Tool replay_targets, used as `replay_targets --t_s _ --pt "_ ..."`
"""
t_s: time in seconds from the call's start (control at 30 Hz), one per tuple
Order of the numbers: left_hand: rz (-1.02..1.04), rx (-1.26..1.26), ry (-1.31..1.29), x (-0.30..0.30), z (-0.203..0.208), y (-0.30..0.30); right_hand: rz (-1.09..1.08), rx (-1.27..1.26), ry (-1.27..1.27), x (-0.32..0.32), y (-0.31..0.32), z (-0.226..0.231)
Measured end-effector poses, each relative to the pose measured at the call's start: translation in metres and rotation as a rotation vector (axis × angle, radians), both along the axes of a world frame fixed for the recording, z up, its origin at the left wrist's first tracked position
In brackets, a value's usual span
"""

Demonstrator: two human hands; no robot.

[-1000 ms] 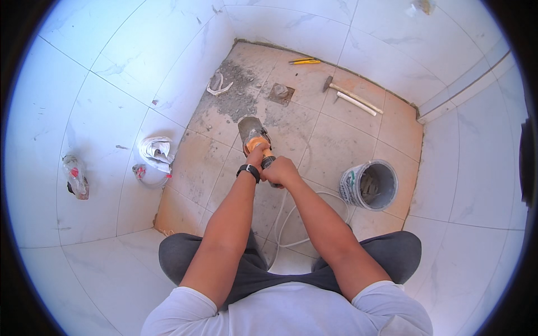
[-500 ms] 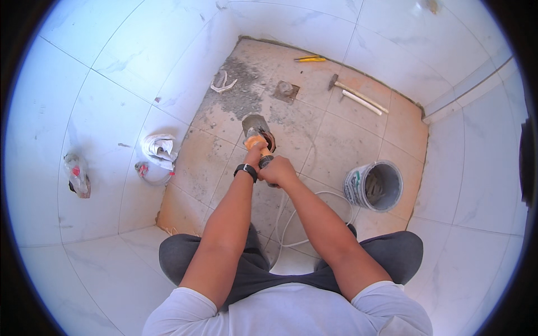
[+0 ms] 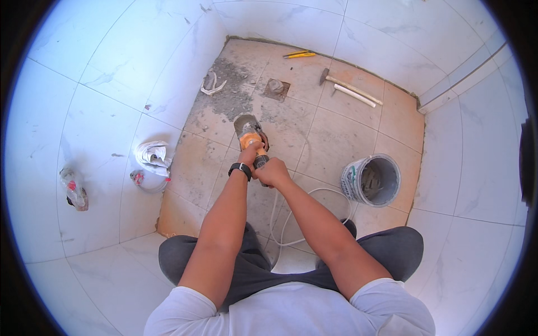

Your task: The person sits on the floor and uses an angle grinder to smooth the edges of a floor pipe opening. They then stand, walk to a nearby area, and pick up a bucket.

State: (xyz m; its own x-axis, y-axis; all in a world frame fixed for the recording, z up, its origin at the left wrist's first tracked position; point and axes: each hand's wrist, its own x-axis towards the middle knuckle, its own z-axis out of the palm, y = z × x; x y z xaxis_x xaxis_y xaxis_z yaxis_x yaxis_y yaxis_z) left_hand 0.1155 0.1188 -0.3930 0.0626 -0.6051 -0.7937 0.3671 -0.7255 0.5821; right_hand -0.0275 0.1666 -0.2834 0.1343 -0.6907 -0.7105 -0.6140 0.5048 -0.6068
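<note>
An orange angle grinder (image 3: 250, 138) with a dark rear grip is held low over the dusty floor tiles in front of me. My left hand (image 3: 250, 154), with a black watch at the wrist, is closed around its orange body. Just behind it, my right hand (image 3: 273, 172) is wrapped round the dark rear grip. A grey metal guard (image 3: 244, 121) sits at the far end of the tool and hides the disc for the most part. Whether the disc touches the floor I cannot tell. A white cord (image 3: 286, 245) loops over the tiles beneath my right forearm.
A bucket (image 3: 349, 178) with grey material inside stands at right. Beyond lie a hammer (image 3: 353, 87), a white rod (image 3: 356, 96) and yellow-handled tools (image 3: 301, 54). Grey rubble (image 3: 224, 92) surrounds a white strip (image 3: 213, 85) near a square floor recess (image 3: 284, 92). Bagged items (image 3: 73, 187) are at left.
The view has shifted slightly, so the floor items appear a little further left. Both hands keep their hold on the angle grinder, which shows slightly further left too.
</note>
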Motion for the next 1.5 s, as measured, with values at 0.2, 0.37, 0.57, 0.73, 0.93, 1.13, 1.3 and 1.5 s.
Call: replay_targets --t_s 0.2,0.37,0.57,0.73,0.93,1.13,1.3,1.5 --pt "-0.021 -0.019 -0.012 0.001 0.002 0.000 0.001 -0.009 0.008 0.003 -0.002 -0.006" --pt "-0.017 0.008 0.001 0.002 0.002 -0.001 -0.056 -0.041 -0.056 0.004 -0.003 -0.010" --pt "0.004 -0.024 -0.006 0.003 -0.006 -0.004 -0.002 0.018 -0.015 0.005 -0.007 -0.012" --pt "0.018 0.015 0.004 0.004 -0.011 -0.004 0.002 0.002 -0.014 0.006 -0.007 -0.013" --pt "0.006 0.039 0.001 0.002 -0.005 -0.003 -0.004 0.008 -0.026 0.005 -0.008 -0.010" --pt "0.001 0.055 -0.038 0.000 0.002 -0.002 -0.018 0.012 -0.032 0.005 -0.007 -0.014" --pt "-0.013 0.052 -0.009 0.001 -0.003 -0.002 -0.003 0.023 -0.008 0.006 -0.007 -0.017" --pt "-0.014 0.030 0.007 0.004 -0.010 -0.003 0.015 0.020 0.010 0.006 -0.007 -0.022"
